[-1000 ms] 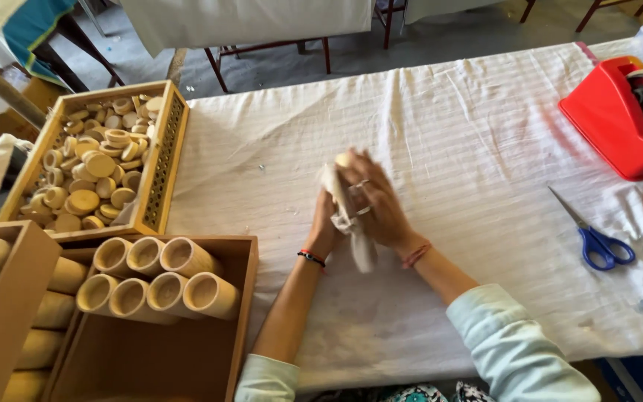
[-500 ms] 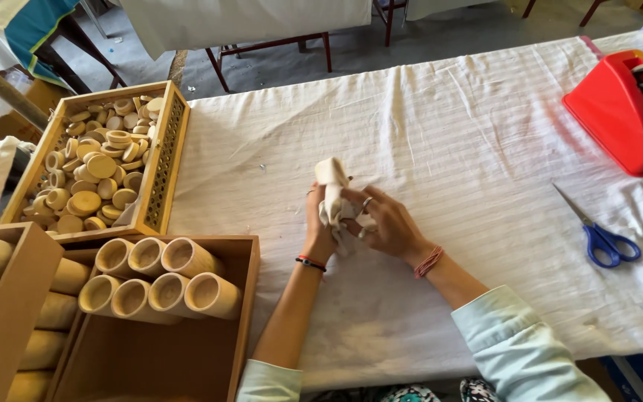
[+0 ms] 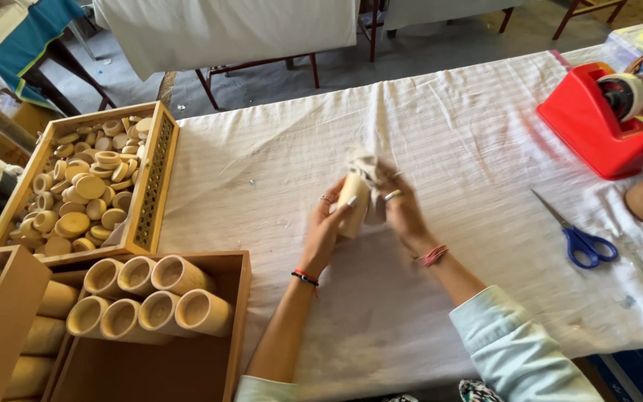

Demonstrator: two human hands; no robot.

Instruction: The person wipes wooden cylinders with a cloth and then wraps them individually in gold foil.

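Over the middle of the white-clothed table [image 3: 485, 149], my left hand [image 3: 329, 227] grips a pale wooden tube [image 3: 353, 205], held nearly upright. My right hand [image 3: 400, 205] presses a crumpled white cloth [image 3: 366, 167] over the tube's top and right side. Both hands touch the tube, which is partly hidden by the cloth and fingers. A red and black band sits on my left wrist, a pink one on my right.
A wooden box [image 3: 187, 342] at the front left holds several hollow wooden tubes [image 3: 150, 294]. Behind it a wooden tray [image 3: 150, 186] is full of round wooden lids [image 3: 83, 197]. Blue-handled scissors [image 3: 578, 238] and a red tape dispenser [image 3: 597, 119] lie to the right.
The tube has turned more upright and the cloth has shifted from hanging below my hands to bunching over the tube's top. My hands stay at the same spot.
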